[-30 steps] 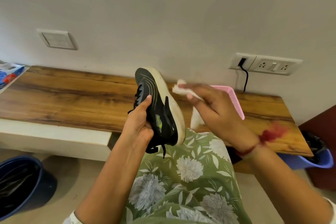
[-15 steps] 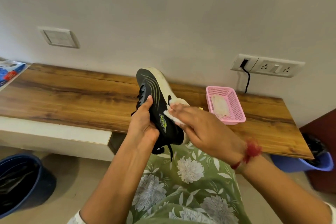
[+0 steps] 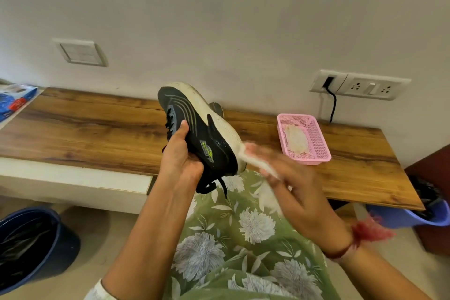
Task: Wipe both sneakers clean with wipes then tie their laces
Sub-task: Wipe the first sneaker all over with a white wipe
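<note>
My left hand (image 3: 181, 156) is gripping the sneaker (image 3: 204, 134) up over my lap, and my right hand (image 3: 299, 190) is pinching a wipe (image 3: 255, 162), rubbing the white sole. Its laces (image 3: 222, 186) are hanging loose, so I think tying is waiting.

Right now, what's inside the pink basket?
One crumpled whitish wipe lies on the floor of the pink basket. Anything beneath it is covered, so a stack cannot be ruled out.

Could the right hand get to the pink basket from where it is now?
Probably yes: the pink basket sits open-topped on the bench just beyond the right hand, nothing between them, though that hand holds a wipe.
</note>
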`<action>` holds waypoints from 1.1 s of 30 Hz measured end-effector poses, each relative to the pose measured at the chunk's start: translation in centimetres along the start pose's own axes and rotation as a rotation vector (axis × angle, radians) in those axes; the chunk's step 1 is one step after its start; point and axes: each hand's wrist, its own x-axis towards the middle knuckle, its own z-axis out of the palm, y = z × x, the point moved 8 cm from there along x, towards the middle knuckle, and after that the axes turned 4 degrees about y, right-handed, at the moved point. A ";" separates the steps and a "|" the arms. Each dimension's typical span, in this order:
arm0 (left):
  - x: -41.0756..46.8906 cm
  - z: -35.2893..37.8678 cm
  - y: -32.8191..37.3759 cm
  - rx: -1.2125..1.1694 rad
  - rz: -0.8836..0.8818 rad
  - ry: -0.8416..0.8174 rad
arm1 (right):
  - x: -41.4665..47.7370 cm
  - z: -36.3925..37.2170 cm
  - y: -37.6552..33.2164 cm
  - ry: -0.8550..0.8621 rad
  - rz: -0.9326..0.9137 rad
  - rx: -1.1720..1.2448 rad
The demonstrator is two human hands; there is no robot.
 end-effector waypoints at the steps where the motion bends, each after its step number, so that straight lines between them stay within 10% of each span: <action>1: -0.1 0.0 -0.2 0.000 -0.006 0.001 | 1.1 -0.8 -0.2 0.094 0.003 0.012; 9: -1.7 1.3 -0.5 -0.050 -0.066 -0.022 | 0.8 4.1 1.6 -0.101 -0.159 -0.571; 23: -2.8 0.6 -1.3 -0.112 -0.122 0.092 | -4.7 4.3 4.1 -0.043 -0.371 -0.425; 29: -3.3 0.8 -1.7 -0.095 -0.114 0.100 | -1.2 0.2 1.6 0.320 -0.177 -0.271; 33: -2.9 1.2 -1.8 -0.138 -0.152 0.072 | -0.6 3.1 2.8 0.131 -0.218 -0.382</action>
